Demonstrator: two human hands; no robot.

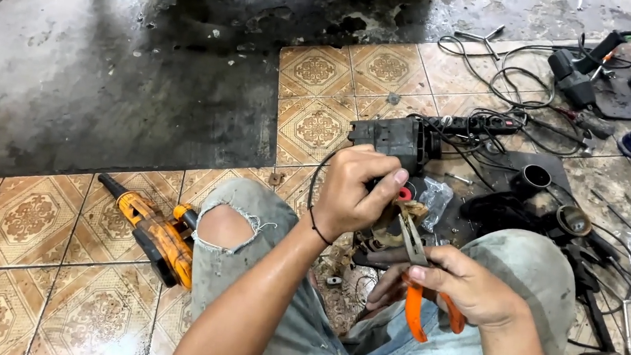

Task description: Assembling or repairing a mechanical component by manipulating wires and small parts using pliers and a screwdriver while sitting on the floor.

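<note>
Dark motor housing [388,142] above the knees, over tiled floor [31,213] | left hand [352,192] clenched around its lower part | right hand [466,286] grasping orange-handled pliers [417,281], tips at housing | orange power tool [154,236] lying left

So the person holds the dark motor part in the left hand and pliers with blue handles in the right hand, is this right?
Not quite: in the head view the pliers in the right hand have orange handles, not blue. The rest holds: the left hand grips the dark motor part.
</note>
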